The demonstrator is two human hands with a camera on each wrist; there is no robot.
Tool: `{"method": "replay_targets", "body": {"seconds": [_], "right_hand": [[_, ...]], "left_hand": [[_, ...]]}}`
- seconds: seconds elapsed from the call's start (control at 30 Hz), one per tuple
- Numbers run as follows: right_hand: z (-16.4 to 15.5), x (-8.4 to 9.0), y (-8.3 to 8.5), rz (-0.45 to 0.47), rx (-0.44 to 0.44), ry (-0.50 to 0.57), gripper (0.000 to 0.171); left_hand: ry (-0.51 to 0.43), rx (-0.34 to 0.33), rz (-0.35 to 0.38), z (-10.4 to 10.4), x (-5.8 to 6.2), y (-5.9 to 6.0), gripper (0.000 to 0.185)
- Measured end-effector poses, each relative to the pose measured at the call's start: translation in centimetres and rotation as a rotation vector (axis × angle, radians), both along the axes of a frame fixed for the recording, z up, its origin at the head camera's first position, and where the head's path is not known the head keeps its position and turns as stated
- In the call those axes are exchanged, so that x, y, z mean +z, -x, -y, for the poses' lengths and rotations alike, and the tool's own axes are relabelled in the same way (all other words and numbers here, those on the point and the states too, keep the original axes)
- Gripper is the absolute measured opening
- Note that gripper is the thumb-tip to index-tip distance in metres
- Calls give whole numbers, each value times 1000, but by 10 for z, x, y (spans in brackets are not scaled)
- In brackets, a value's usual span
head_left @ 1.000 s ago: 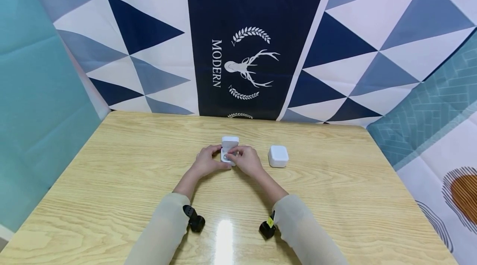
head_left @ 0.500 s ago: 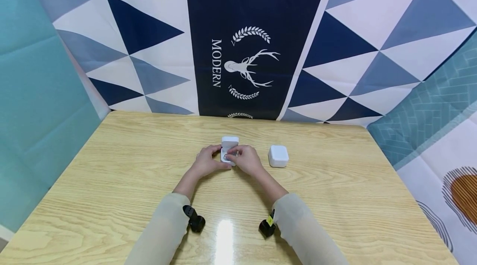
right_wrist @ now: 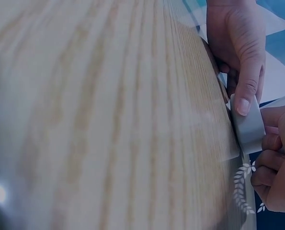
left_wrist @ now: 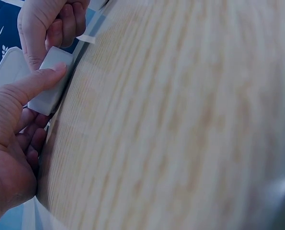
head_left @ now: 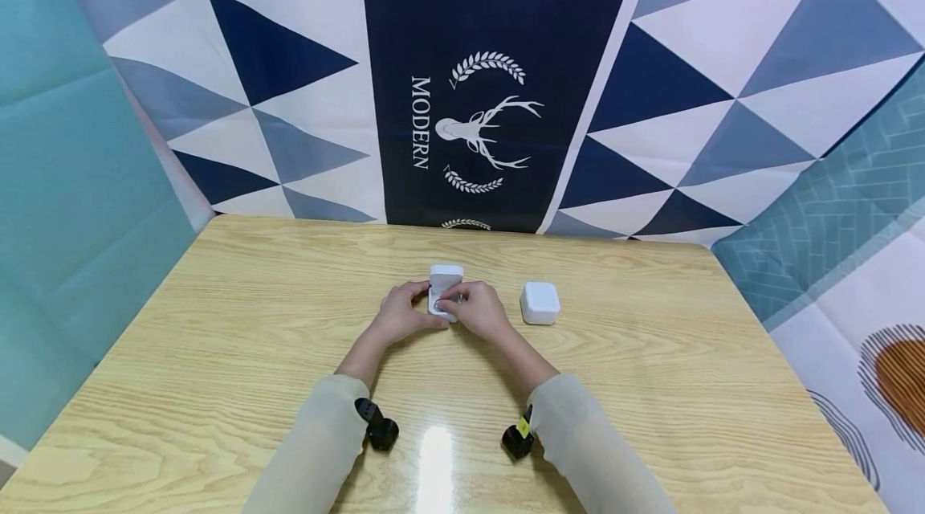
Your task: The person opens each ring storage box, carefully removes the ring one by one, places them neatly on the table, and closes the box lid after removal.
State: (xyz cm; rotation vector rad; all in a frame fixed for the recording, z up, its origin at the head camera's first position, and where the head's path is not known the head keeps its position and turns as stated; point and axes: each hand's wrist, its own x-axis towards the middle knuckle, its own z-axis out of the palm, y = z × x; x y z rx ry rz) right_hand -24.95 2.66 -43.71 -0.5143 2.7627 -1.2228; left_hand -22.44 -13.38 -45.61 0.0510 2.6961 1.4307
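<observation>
Head view: both hands meet mid-tabletop (head_left: 217,353) on an open white case (head_left: 444,289); left hand (head_left: 400,316) pinches its side, right hand (head_left: 477,310) its front. A closed white box (head_left: 539,303) sits just right. Left wrist view: thumb (left_wrist: 32,84) presses the case base (left_wrist: 51,81). Right wrist view: fingers (right_wrist: 247,91) clasp the case (right_wrist: 250,124).

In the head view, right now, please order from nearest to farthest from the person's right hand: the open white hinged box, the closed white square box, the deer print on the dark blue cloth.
1. The open white hinged box: gripped by the right hand, just to its left.
2. The closed white square box: on the table, to its right.
3. The deer print: on the dark blue cloth behind the table.
</observation>
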Motion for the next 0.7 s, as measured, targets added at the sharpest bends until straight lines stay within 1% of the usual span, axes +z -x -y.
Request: {"method": "replay_targets", "body": {"seconds": [0.3,0.7], "right_hand": [[-1,-2,0,-17,5,23,12],[0,-1,1,-6,-12,27,12]], "left_hand": [[3,5,4,-1,2,-1,74],[-10,7,9,-1,4,-2,74]]}}
